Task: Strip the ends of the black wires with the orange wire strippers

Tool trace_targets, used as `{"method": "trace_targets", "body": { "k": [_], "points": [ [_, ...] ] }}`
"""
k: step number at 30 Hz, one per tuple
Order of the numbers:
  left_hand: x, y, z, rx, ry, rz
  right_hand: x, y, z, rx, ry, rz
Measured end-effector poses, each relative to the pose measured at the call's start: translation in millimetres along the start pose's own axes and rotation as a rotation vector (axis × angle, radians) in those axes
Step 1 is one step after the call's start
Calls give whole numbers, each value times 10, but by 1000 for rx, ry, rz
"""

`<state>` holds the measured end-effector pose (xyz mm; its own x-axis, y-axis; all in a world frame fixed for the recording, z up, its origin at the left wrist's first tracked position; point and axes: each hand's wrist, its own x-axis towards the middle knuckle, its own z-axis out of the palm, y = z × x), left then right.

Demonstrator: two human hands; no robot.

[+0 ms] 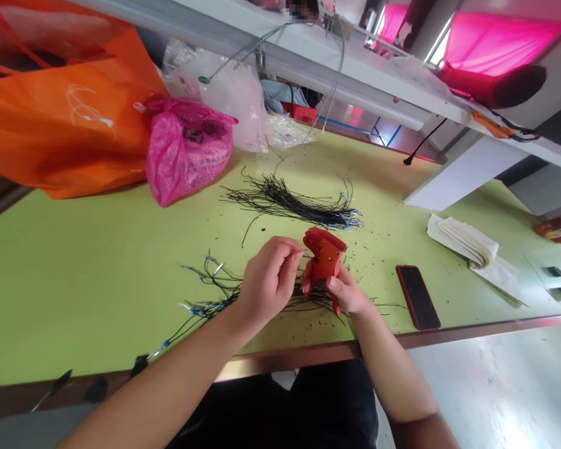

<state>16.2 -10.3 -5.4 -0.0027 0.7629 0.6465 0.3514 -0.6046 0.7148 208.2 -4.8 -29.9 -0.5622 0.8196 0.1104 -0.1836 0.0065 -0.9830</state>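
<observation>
My right hand [348,290] is wrapped around the handles of a red wire stripper [326,257], its head held up above the table. My left hand [272,274] is closed in a pinch just left of the stripper's head. A thin wire end [303,252] seems to show at its fingertips; most of that wire is hidden by the fingers. Beneath both hands lies a bundle of black wires [224,287] with blue and silver terminals at its left end. Farther back rests a second bundle of black wires [299,202], its blue terminals pointing right.
A phone [418,297] and a folded stack of papers [467,243] lie to the right. At the back left stand an orange bag [88,118], a pink plastic bag [187,149] and clear plastic bags [219,87]. Small black scraps dot the green table [121,262]. A white shelf [369,68] crosses above.
</observation>
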Motion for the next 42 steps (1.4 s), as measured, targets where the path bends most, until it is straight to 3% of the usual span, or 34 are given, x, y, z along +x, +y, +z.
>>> {"method": "trace_targets", "body": {
  "k": [6, 11, 22, 24, 28, 31, 39, 42],
  "points": [
    [92, -17, 8, -476, -69, -413, -18, 11, -45, 150, -32, 84],
    [147, -51, 9, -562, -35, -504, -18, 20, -38, 168, -24, 119],
    [147, -75, 19, -548, 29, -512, -19, 32, -10, 66, -22, 76],
    [139, -69, 23, -537, 27, -502, 1, 26, 16, 17, 56, 35],
    [92, -51, 40, -504, -8, -455, 69, 11, 62, 60, 344, -59],
    [51, -39, 53, -463, -43, -419, 97, 1, 61, 146, 437, -90],
    [-7, -83, 84, -359, -105, -349, 74, 30, 57, 148, 371, -58],
    [-11, -80, 90, -337, -108, -335, 88, 60, 61, 118, 413, -103]
  ]
}}
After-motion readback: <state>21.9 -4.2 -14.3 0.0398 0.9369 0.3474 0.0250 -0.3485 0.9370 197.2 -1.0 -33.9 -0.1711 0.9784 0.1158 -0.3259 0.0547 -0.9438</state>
